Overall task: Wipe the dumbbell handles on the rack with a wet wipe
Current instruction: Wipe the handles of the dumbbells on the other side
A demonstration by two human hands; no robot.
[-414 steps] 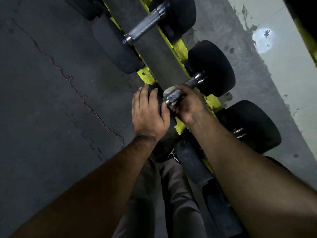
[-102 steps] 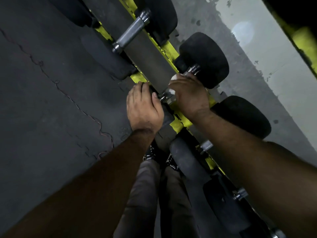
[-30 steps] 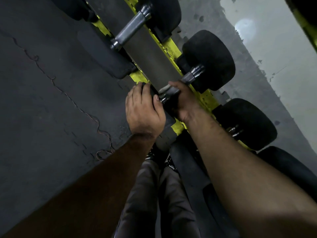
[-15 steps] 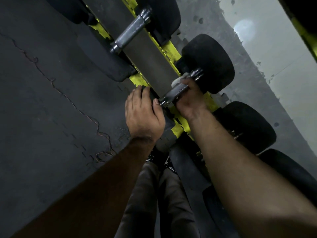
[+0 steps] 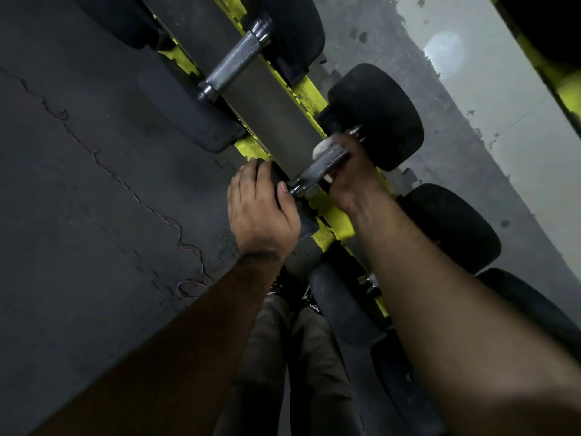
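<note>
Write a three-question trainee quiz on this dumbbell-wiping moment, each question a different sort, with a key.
1. True or false: the right hand grips the knurled handle with a white wet wipe against it.
2. Multiple choice: the left hand rests on A) the floor, B) the near black dumbbell head, C) the far dumbbell head.
3. Fill in: the rack rails are painted ____.

Key: 1 true; 2 B; 3 yellow.
</note>
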